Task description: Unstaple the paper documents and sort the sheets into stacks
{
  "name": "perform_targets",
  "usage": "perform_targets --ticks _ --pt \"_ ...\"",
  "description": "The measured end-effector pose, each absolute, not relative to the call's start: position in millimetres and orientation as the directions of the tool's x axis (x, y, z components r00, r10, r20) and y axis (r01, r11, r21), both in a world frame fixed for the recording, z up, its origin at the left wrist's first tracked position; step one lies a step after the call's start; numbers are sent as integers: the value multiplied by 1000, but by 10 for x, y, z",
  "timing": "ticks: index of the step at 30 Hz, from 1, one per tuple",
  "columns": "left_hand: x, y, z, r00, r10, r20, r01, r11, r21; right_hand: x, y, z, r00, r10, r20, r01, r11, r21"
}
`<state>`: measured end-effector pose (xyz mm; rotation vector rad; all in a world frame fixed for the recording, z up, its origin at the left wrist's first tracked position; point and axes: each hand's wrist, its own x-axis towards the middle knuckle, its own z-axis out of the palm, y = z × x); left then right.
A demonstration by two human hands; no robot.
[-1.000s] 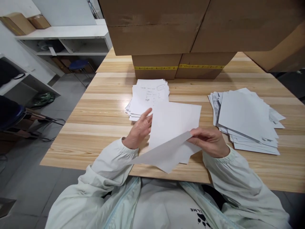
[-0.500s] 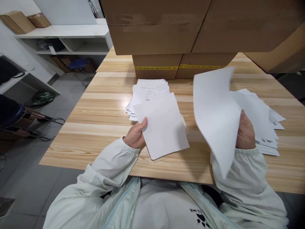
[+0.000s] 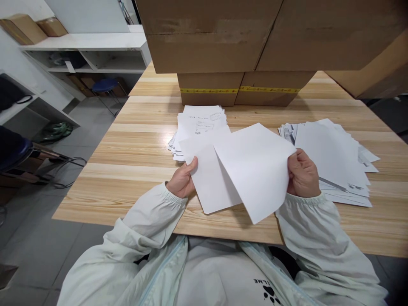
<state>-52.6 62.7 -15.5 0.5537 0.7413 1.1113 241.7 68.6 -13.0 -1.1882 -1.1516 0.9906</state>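
My left hand is closed on the left edge of a blank white sheet of paper, thumb on top; whether more sheets lie under it I cannot tell. Between the thumb and fingers of my right hand is the right edge of another white sheet, bent and tilted, its left part over the first sheet. Beyond my left hand lies a pile of papers with printed text and a stamp mark. Just right of my right hand is a wider, fanned-out pile of papers, mostly blank side up.
Large cardboard boxes are stacked at the back of the wooden table, the lower ones with yellow tape. Another box stands at the back right. A white shelf and a blue stool are off to the left.
My right hand has moved left with its sheet, away from the right pile, bringing it partly over the sheet in my left hand. My left hand has stayed nearly still.
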Motion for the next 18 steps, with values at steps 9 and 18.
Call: perform_targets --ticks 9,18 --pt "-458 583 -117 320 891 -320 -678 452 580 1813 404 -200 110 993 48 38 44 -998" --pt "-532 363 -10 223 974 42 -340 37 940 1890 382 -236 -40 892 451 185 450 -874"
